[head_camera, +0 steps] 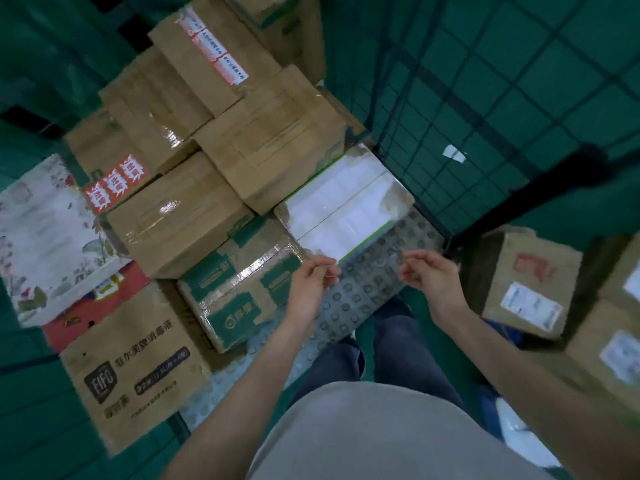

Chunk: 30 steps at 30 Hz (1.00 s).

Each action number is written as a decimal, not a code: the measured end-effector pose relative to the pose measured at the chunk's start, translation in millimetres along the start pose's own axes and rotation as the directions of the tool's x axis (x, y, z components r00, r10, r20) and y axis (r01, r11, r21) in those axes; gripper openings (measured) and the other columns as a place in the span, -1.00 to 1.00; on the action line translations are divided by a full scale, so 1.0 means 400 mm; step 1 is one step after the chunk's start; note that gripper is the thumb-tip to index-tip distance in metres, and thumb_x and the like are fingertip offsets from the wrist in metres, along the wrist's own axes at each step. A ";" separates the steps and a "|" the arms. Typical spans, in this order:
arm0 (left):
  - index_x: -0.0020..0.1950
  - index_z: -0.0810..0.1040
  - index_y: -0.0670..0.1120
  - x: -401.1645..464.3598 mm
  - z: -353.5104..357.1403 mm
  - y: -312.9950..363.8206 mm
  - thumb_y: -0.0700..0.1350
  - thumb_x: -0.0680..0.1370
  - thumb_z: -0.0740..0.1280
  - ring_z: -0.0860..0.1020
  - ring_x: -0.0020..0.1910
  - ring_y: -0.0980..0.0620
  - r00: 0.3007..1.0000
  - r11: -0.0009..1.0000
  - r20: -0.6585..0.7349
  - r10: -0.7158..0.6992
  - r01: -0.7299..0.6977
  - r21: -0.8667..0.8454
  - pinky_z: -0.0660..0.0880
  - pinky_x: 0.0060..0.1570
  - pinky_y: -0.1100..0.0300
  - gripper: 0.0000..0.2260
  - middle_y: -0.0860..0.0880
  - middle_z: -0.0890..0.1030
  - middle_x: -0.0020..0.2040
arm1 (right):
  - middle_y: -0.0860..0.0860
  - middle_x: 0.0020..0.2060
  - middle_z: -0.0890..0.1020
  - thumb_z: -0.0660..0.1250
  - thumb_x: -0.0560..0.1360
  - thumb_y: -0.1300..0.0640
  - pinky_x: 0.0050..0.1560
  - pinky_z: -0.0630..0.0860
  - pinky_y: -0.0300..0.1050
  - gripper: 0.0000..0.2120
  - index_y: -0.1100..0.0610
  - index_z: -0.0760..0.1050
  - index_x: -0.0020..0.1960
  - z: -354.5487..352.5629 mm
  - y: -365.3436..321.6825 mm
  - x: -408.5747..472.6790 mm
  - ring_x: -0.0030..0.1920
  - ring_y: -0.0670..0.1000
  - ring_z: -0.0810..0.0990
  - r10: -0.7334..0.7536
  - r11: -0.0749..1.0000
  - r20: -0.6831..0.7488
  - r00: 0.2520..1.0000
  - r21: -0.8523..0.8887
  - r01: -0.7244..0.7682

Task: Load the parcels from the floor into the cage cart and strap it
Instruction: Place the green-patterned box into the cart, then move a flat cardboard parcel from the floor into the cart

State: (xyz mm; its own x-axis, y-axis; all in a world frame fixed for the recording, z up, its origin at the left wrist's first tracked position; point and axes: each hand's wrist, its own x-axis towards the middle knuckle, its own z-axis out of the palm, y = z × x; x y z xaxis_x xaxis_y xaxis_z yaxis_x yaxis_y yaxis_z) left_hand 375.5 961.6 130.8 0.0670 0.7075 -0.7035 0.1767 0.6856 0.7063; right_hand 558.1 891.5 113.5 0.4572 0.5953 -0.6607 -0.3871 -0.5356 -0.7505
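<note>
Fingers (325,271) loosely curled, empty, above cart floor (363,292).

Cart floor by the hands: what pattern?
Grey cart floor, raised round studs in a grid; head view.

Studded cart deck (363,292) (grey) carries taped cardboard parcels (180,216), packed close

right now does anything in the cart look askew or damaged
Yes. The green-printed box at the front of the cart floor lies tilted and turned against its neighbours, not flat. The white-topped box beside it also sits skewed, with peeling tape at its edges. No spill or crushed box is visible.
</note>
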 end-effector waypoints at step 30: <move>0.06 0.57 -0.15 -0.497 0.544 -0.562 -0.25 0.67 0.10 0.56 -0.21 0.11 0.807 0.665 0.559 -0.189 -0.314 0.678 0.45 -0.12 0.25 -0.75 -0.01 0.62 -0.15 | 0.07 -0.28 0.63 0.21 0.55 0.39 -0.04 0.54 -0.14 -0.78 0.16 0.56 -0.10 -0.791 0.642 -0.693 -0.28 0.01 0.59 0.322 0.835 -0.668 0.671 0.535 0.132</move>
State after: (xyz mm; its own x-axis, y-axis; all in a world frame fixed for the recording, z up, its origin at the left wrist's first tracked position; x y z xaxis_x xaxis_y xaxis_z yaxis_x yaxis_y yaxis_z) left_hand 536.0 629.7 94.7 0.5698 0.3456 -0.7456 0.7622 0.1170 0.6367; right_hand 585.1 399.4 108.4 0.7168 -0.1735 -0.6754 -0.6912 -0.0483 -0.7211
